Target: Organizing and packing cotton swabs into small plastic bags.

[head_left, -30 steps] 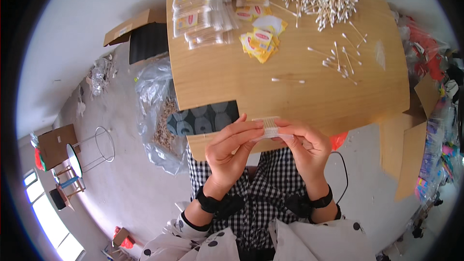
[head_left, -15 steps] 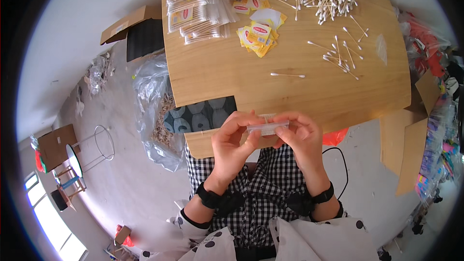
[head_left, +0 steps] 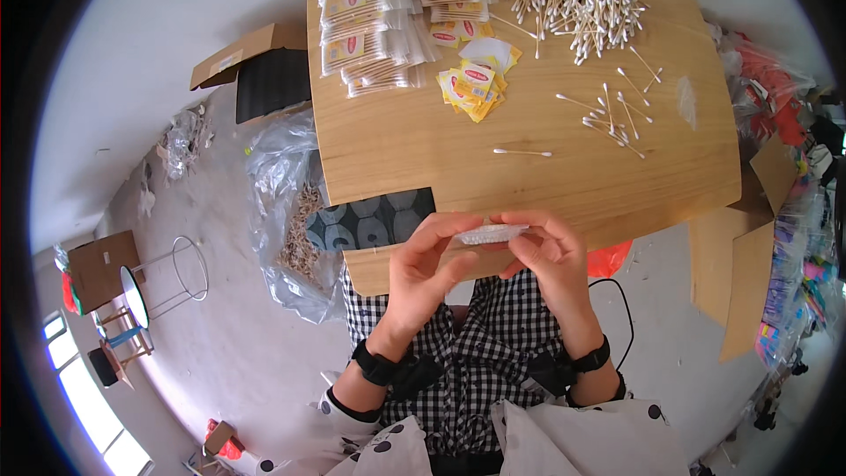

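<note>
Between my two hands, just over the near edge of the wooden table (head_left: 617,167), is a small clear plastic bag (head_left: 492,234) with white cotton swab tips showing in it. My right hand (head_left: 555,260) pinches its right end between thumb and fingers. At its left end, my left hand (head_left: 421,269) curls its fingers round it, the thumb a little below. Farther off, a single cotton swab (head_left: 523,153) lies on the table, with several loose ones (head_left: 617,119) to its right. Yellow and white cards (head_left: 476,88) lie in a small heap.
Filled swab packs (head_left: 361,26) are stacked at the far left, and a large pile of cotton swabs (head_left: 577,4) lies at the far right. A dark patterned mat (head_left: 374,219) sits by the left edge. An open plastic sack (head_left: 273,238) and a cardboard box (head_left: 745,273) flank the table.
The bag has tilted, so the white swab tips now show along it. My left thumb has dropped away from its near side. The whole view has shifted slightly.
</note>
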Tool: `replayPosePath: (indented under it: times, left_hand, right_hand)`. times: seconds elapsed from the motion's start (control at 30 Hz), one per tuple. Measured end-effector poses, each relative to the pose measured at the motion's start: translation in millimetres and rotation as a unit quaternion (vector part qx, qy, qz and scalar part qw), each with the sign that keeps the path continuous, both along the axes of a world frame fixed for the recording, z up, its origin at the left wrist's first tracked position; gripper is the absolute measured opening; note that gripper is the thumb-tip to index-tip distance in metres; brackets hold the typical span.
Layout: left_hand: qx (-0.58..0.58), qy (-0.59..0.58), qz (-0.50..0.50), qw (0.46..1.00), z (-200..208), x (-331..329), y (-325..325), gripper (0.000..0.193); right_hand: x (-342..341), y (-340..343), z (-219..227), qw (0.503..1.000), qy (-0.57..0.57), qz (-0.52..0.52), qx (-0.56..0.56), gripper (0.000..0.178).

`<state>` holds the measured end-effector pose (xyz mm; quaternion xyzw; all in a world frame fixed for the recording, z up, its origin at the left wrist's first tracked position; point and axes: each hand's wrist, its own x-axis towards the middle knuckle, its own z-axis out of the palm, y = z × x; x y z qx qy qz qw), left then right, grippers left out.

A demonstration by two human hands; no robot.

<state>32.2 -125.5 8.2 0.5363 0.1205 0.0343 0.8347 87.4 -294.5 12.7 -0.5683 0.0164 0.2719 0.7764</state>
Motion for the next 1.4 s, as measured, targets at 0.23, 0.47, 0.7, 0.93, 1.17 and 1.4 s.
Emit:
replayPosePath:
  times: [0.23,0.47,0.7,0.93,1.17,1.4]
  left_hand:
    - [0.253,-0.029,-0.016,0.967,10,12,5,0.020]
    - [0.367,-0.114,0.030,0.923,7,-1,7,0.015]
    - [0.369,-0.144,0.056,0.916,6,-16,-2,0.013]
    - [0.326,-0.105,0.032,0.939,-11,-20,-1,0.014]
    - [0.303,-0.108,0.060,0.945,-8,-22,-6,0.012]
    - [0.325,-0.151,0.074,0.931,-1,-4,5,0.010]
  right_hand:
    - [-3,3,8,0.978,-0.184,-0.015,-0.098,0.013]
    - [-10,6,-2,0.979,-0.195,-0.015,-0.058,0.011]
    - [-25,3,-5,0.971,-0.228,-0.026,-0.071,0.010]
    - [-23,4,-4,0.971,-0.191,0.018,-0.145,0.010]
    - [-29,14,-8,0.884,-0.410,-0.065,-0.214,0.006]
    - [-15,19,1,0.867,-0.423,-0.065,-0.254,0.003]
